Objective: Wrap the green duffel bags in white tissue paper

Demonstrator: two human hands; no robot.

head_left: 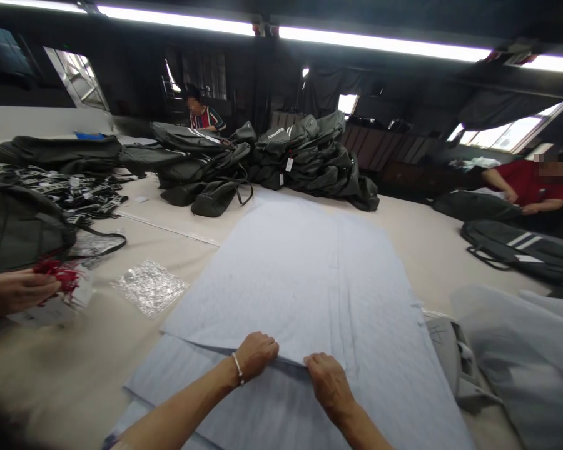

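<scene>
Pale bl-gry sheet [272, 269], wht-striped dk gry-grn bag [520, 250]

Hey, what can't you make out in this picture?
Head view:
Beneath the pale sheet that the left hand and right hand grip: sheet covers it.
Print on the hanging tag among the bags: too small.
Rest of the far-left bag: cut off by the picture's left edge.
Inside the cloudy plastic at right: obscured by its haze.

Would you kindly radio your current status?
Left hand and right hand gripping near edge of pale blue flat sheet. Edge slightly raised. Crinkled clear plastic left, not blocking.
</scene>
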